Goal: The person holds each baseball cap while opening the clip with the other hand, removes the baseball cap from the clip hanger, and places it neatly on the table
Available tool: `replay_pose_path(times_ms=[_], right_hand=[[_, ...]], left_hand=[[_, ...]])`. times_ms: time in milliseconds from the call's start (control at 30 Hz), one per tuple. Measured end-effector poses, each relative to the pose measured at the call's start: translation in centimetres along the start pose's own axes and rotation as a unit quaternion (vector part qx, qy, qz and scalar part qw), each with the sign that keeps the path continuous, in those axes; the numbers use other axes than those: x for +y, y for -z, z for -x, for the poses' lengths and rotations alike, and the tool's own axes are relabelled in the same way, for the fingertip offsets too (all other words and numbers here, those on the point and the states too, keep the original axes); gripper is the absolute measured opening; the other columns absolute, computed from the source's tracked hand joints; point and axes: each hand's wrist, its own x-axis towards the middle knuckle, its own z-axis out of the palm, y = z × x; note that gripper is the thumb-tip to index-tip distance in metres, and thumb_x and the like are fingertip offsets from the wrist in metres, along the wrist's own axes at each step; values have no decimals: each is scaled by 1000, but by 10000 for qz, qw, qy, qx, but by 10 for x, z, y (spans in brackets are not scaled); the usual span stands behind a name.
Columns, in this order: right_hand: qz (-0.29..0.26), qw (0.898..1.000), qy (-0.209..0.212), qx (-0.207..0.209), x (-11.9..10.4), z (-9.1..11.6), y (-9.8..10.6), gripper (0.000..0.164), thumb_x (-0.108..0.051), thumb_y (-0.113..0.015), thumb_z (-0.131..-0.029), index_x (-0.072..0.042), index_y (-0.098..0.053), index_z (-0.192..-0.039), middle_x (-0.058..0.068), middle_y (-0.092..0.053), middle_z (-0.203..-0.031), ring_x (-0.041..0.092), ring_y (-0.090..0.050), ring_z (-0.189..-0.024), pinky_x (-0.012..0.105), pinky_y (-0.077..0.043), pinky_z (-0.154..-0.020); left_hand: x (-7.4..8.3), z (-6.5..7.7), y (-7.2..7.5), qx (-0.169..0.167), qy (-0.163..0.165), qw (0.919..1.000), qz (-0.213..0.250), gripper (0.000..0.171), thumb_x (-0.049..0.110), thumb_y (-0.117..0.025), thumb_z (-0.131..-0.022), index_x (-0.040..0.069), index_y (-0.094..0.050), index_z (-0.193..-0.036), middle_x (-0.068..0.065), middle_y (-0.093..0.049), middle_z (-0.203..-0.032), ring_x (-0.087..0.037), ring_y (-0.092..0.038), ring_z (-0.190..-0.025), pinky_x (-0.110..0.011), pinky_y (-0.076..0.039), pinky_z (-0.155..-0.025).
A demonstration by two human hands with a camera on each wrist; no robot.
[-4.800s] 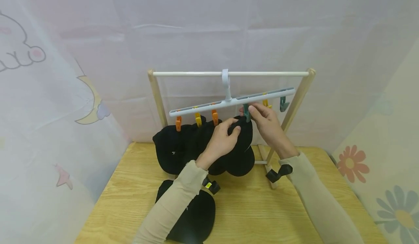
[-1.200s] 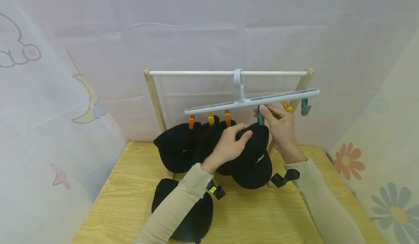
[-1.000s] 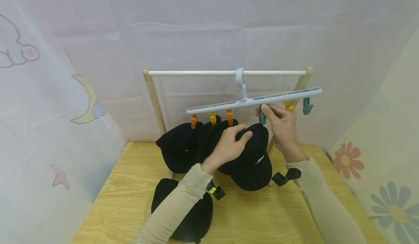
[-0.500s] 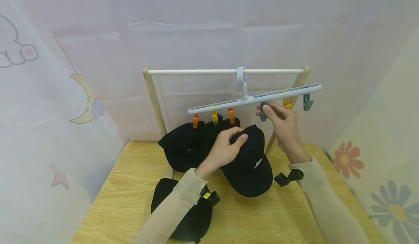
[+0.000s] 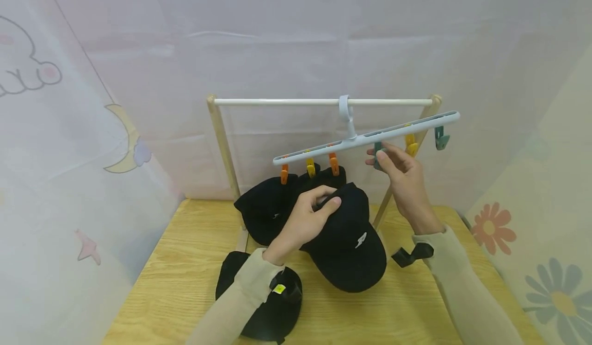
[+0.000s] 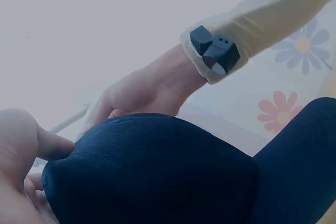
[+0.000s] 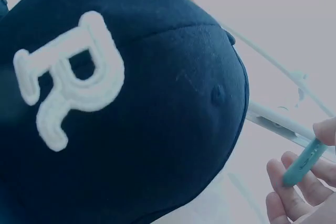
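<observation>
My left hand (image 5: 302, 221) grips the back edge of a black baseball cap (image 5: 344, 242), thumb on the outside. A white letter R shows on this cap (image 7: 173, 108) in the right wrist view. My right hand (image 5: 407, 185) pinches a green clip (image 5: 378, 161) under the pale blue hanger (image 5: 361, 140), with thumb and fingers on either side. That clip (image 7: 304, 163) has no cloth in it, and the cap is below and left of it. Further left, black caps (image 5: 265, 206) hang from orange and yellow clips (image 5: 311, 167).
The tilted hanger hooks over the white rail (image 5: 277, 102) of a wooden-legged rack. A yellow clip (image 5: 410, 144) and another green clip (image 5: 441, 138) hang at its right. One more black cap (image 5: 273, 314) lies on the wooden table (image 5: 162, 283) under my left forearm.
The cap in my left hand has come away from the green clip, moving down and toward me. The hanger has shifted right along the rail and tilts more. My right hand stays on the clip.
</observation>
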Motion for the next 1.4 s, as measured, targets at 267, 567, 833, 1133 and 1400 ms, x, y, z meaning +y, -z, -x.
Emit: replay_pose_path(times_ms=[267,567,833,1133,1400], right_hand=[[-155,9998,-10,106,2,1,4,22,-16,-65,-108,-5,-72,-126,2,-80,-114,16,-78,-98,27,-58,-97],[-44,9998,-197,35,4,7,6,24,-17,-64,-109,-6,-70,-129,0,-79,-116,13,-77,-100,23,-57,-96],[299,9990,-322,-7,10,13,8,31,-20,-64,-109,-7,-67,-137,-5,-78,-118,10,-77,-102,22,-56,-99],[418,9983,-401,-103,24,29,12,35,-21,-62,-110,-3,-65,-140,-6,-78,-119,10,-76,-103,20,-55,-98],[714,9948,-708,-145,42,64,20,37,-20,-59,-112,-2,-61,-144,-8,-76,-124,11,-74,-107,18,-54,-97]], left_hand=[[-1,9,4,4,397,9973,626,26,15,-64,-108,2,-71,-130,-20,-80,-102,-8,-71,-85,-23,-56,-81],[1,21,10,69,536,9954,788,25,12,-63,-108,-1,-70,-129,-23,-80,-102,-12,-75,-92,-27,-59,-89],[-1,31,16,164,631,9940,873,28,9,-61,-108,-6,-66,-131,-24,-79,-99,-12,-73,-96,-29,-57,-96],[-1,39,20,245,726,9917,1031,27,8,-60,-107,-7,-66,-128,-24,-79,-102,-11,-73,-93,-28,-57,-91],[3,47,22,195,874,9913,962,30,11,-59,-107,-7,-64,-130,-26,-78,-111,-14,-72,-103,-34,-54,-103]])
